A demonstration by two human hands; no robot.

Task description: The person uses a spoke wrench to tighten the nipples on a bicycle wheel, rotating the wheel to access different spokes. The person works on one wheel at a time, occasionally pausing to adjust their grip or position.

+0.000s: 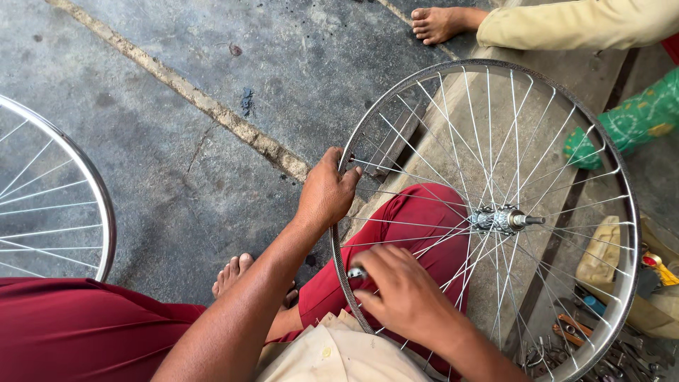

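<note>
Right hand (403,296) sits closest, fingers pinched on a small metal tool (356,272) at the rim's near edge, probably at a spoke nipple. Left hand (327,189) is wrapped shut around the rim of the bicycle wheel (622,212), which stands over the red-trousered knee (417,219). Looks like spoke tensioning; next move calls for small turns with the rim held steady. Tool pile (601,346) lies lower right, container unclear. Second wheel (102,212) far left.
</note>
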